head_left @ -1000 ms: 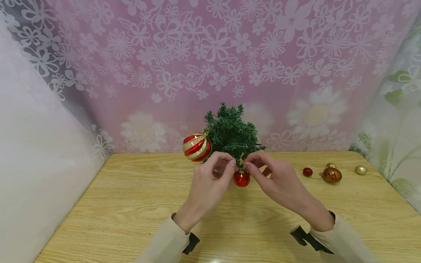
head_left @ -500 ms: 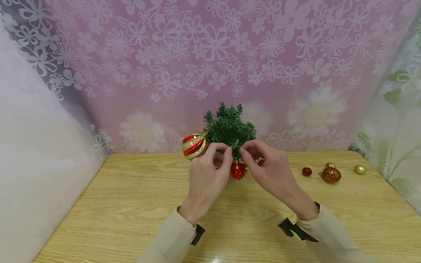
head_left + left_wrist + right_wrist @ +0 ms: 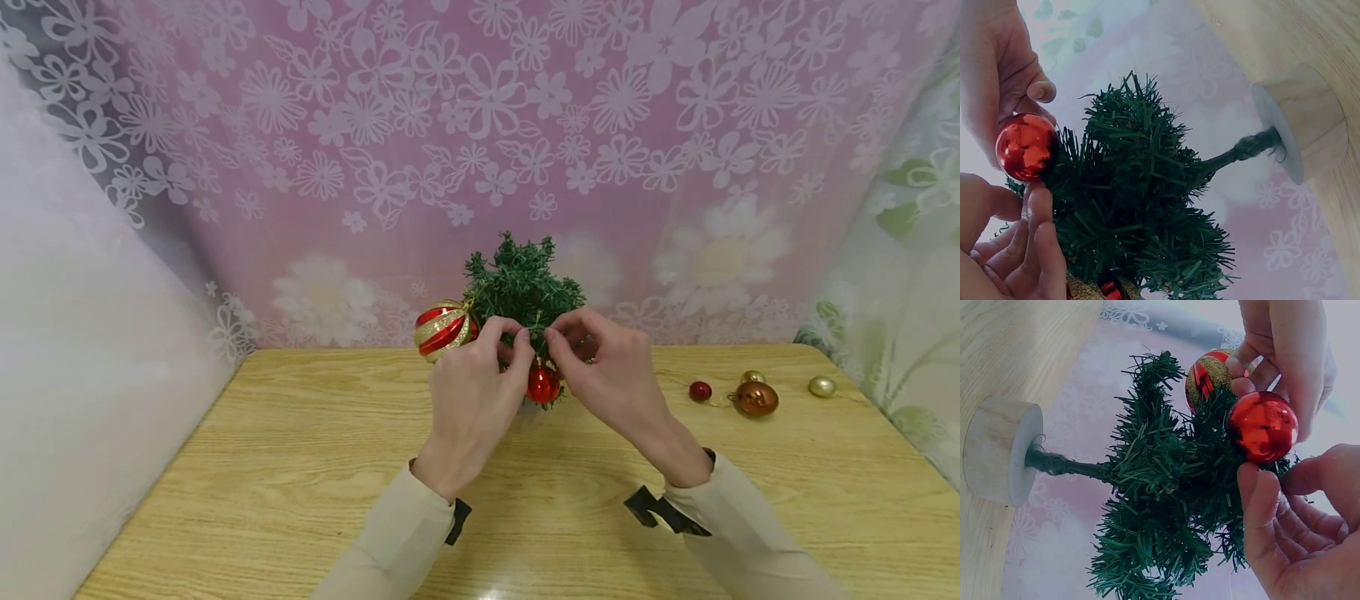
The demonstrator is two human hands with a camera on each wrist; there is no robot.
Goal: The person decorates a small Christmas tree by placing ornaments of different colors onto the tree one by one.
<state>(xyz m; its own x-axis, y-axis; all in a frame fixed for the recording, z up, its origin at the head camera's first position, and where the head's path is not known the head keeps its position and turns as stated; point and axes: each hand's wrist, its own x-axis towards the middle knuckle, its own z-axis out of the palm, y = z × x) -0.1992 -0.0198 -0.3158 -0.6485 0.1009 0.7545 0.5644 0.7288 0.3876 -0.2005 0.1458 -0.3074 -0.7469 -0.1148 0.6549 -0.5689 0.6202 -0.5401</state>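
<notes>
A glossy red bauble hangs at the front of a small green artificial Christmas tree. Just above it, my left hand and my right hand face each other, thumb and forefinger of each pinching the bauble's thin gold string at a branch. The string itself is mostly hidden by fingers and needles. In the right wrist view the bauble sits between both hands, close against the needles. A large red and gold striped bauble hangs on the tree's left side, partly behind my left hand.
Right of the tree, a small dark red bauble, a brown bauble and two gold ones, one of them farther right, lie on the wooden table. The tree stands on a round wooden base. A pink floral curtain hangs behind.
Both hands have moved forward and slightly up toward the tree, bringing the red bauble closer against its front branches. The striped bauble and the loose baubles stay where they were.
</notes>
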